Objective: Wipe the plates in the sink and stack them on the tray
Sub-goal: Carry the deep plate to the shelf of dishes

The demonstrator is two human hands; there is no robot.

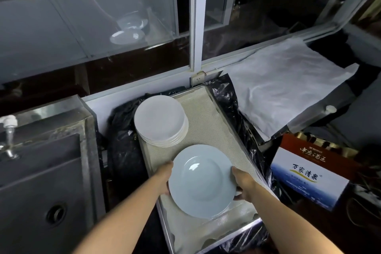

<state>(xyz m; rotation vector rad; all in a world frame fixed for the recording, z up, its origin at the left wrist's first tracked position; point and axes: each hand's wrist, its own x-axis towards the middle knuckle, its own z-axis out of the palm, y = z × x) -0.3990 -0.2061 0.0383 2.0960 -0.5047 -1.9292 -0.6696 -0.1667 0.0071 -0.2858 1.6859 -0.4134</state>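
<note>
Plate point(203, 180), pale blue-white and face up, is held level over the near half of the tray point(252, 226), gripped on opposite rims by both hands. Left hand point(166, 179) clasps the left rim; its fingers go under the plate and are hidden, so only the back of the hand and the thumb edge show. Right hand point(243, 184) clasps the right rim, thumb on top, with fingertips just showing below the rim. Whether the plate touches the tray lining cannot be told.

A beige mat point(208, 121) lines the metal tray; its near end is rumpled and the tray's near left corner is cut off by the forearm. At the tray's far left corner sits a stack point(160, 120) of white plates, overhanging the left edge slightly; the count is hard to make out.

Black plastic point(123, 130) surrounds the tray. Left of it lies a steel sink point(41, 181), dark inside, its near part cut off, with a tap point(9, 128) at its far left. Right of the tray stands a printed box point(311, 175), and behind that a white sheet point(284, 80) drapes over something hidden.
</note>
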